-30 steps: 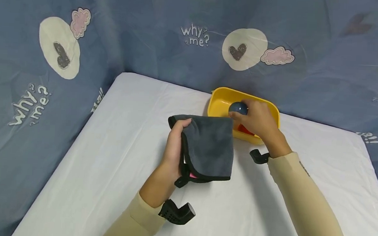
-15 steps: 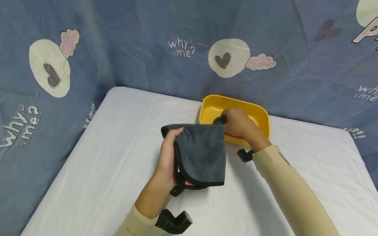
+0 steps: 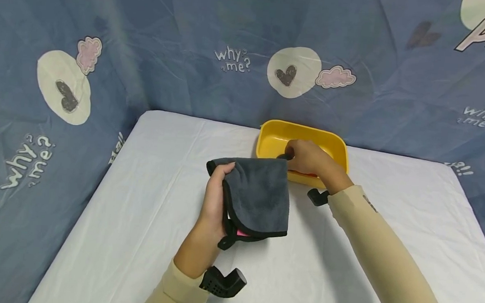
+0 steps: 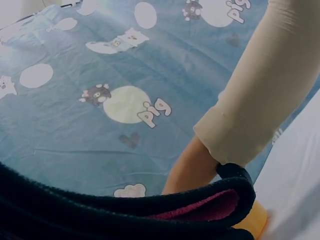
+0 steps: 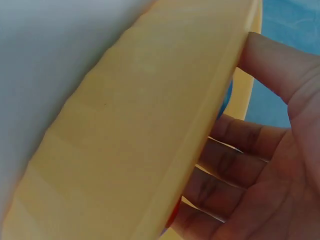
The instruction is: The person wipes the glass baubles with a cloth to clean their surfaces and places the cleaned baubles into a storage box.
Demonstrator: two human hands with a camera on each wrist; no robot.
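Note:
A folded grey cloth (image 3: 258, 196) with black edging hangs in my left hand (image 3: 214, 205), thumb on its front and the other fingers hidden behind. Pink lining shows at the lower fold, and in the left wrist view the cloth (image 4: 200, 207) fills the bottom edge. My right hand (image 3: 308, 158) reaches down into the yellow basin (image 3: 325, 136). At its fingertips is a round dark blue ball (image 3: 282, 156), mostly hidden by the cloth and fingers. The right wrist view shows a sliver of the ball (image 5: 227, 97) between thumb and fingers, behind the basin wall.
A red thing (image 3: 309, 174) lies in the basin under my right hand, mostly covered. A white sheet (image 3: 162, 188) covers the table. Blue printed fabric (image 3: 189, 66) hangs behind and to the left.
My right hand has lowered the dark blue ball further into the basin, toward the cloth's top edge. The left hand keeps its hold on the cloth. The head view has shifted slightly.

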